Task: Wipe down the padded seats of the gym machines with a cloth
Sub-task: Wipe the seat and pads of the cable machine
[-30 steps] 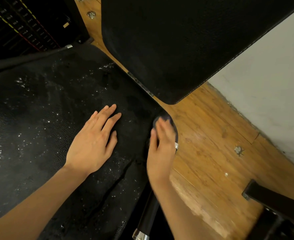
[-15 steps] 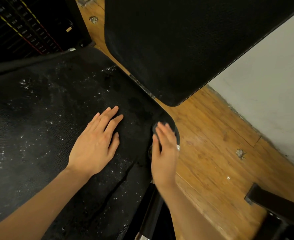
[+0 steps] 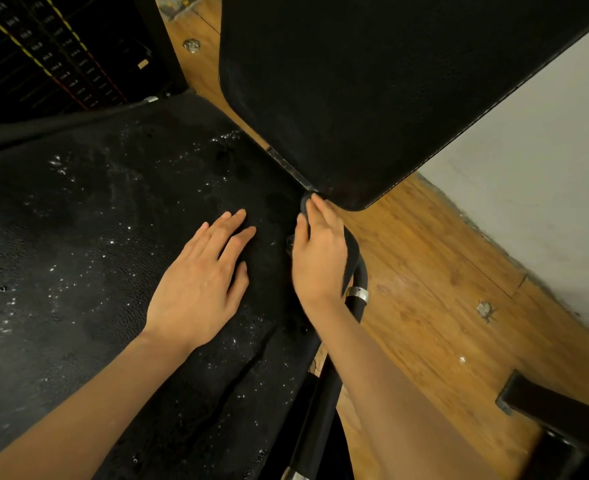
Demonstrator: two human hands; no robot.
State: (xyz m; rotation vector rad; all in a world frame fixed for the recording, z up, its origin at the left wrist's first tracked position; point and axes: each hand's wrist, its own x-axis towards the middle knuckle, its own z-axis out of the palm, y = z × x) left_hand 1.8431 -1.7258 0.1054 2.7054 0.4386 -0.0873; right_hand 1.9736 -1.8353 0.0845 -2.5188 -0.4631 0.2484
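Note:
A wide black padded seat, speckled with white flecks and worn with a tear near its front, fills the left of the view. My left hand lies flat on it, fingers spread, holding nothing. My right hand presses a dark cloth against the seat's right edge, fingertips at the corner where the seat meets the black back pad. Most of the cloth is hidden under the hand.
A black handle bar with a silver ring runs down beside the seat's right edge. A weight stack stands at the top left. Wooden floor and a pale wall lie to the right, a black frame foot at bottom right.
My right hand with the cloth has slid forward along the seat's right edge, up to the corner under the back pad. My left hand stays flat on the seat.

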